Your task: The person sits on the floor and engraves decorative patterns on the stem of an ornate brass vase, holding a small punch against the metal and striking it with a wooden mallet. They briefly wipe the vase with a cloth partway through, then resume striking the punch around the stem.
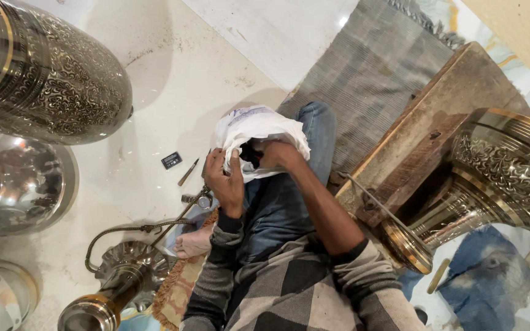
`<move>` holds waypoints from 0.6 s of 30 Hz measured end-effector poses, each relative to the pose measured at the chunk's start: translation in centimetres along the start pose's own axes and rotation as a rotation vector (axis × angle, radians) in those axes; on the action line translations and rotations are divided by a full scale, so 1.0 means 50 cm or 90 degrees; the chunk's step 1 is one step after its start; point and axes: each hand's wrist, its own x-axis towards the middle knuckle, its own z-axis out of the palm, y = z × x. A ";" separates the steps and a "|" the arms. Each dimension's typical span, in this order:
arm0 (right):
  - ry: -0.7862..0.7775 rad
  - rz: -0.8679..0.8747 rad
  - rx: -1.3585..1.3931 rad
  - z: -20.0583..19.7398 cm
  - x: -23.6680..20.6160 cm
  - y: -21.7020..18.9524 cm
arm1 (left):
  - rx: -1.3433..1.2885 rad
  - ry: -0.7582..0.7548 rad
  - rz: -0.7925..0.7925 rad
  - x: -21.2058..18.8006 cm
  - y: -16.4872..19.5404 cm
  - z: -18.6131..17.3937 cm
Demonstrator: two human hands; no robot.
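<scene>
Both hands closed on one white plastic bag at my knee.

My left hand pinches its rim; my right hand is sunk into its mouth, so I judge I'm mid-rummage, and next calls for a firm hold inside. Around me: two engraved brass vessels, one wooden block.

White plastic bag over knee

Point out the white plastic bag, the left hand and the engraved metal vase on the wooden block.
white plastic bag (265,125): head view, on its crumpled upper side.
left hand (225,181): head view, on the back of the hand.
engraved metal vase (510,168): head view, on its patterned body.
</scene>
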 end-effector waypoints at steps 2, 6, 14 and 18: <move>-0.035 -0.032 0.036 0.029 -0.017 -0.010 | -0.013 0.016 0.017 -0.004 0.000 0.000; 0.140 0.008 -0.078 0.072 -0.056 -0.029 | -0.032 -0.023 -0.035 -0.014 0.005 0.005; 0.161 0.116 -0.088 0.092 -0.130 -0.057 | -0.100 0.015 0.019 -0.004 0.003 0.005; 0.321 -0.010 -0.058 0.076 -0.228 -0.093 | -0.274 -0.040 -0.173 0.022 -0.003 -0.003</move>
